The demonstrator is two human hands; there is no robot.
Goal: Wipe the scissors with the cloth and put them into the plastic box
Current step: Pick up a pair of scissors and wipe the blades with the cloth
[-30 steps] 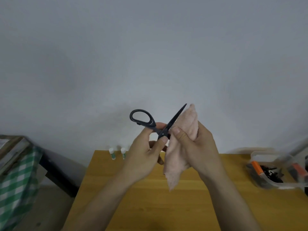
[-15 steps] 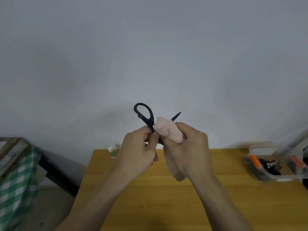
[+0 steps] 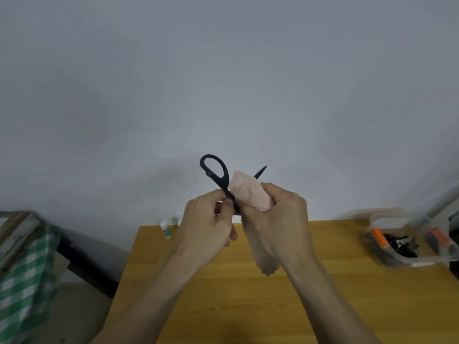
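Observation:
Black scissors [image 3: 215, 171] are held up in front of the wall, one handle loop sticking up. My left hand [image 3: 207, 227] pinches them near the pivot. My right hand [image 3: 275, 224] grips a pink cloth [image 3: 250, 193] wrapped round the blades, so only the blade tip [image 3: 260, 172] shows above it. A tail of cloth hangs below my right hand. The clear plastic box [image 3: 397, 259] sits at the table's right edge with orange-and-black items inside.
The wooden table [image 3: 223, 294] lies below my hands. Two small white-capped bottles [image 3: 166, 229] stand at its far left edge. A green checked cloth [image 3: 27, 281] over a wooden frame is on the left, beside the table.
My right hand has slid the cloth down over the blades, covering most of them. The scissors turned more upright, and both hands moved slightly lower and closer together.

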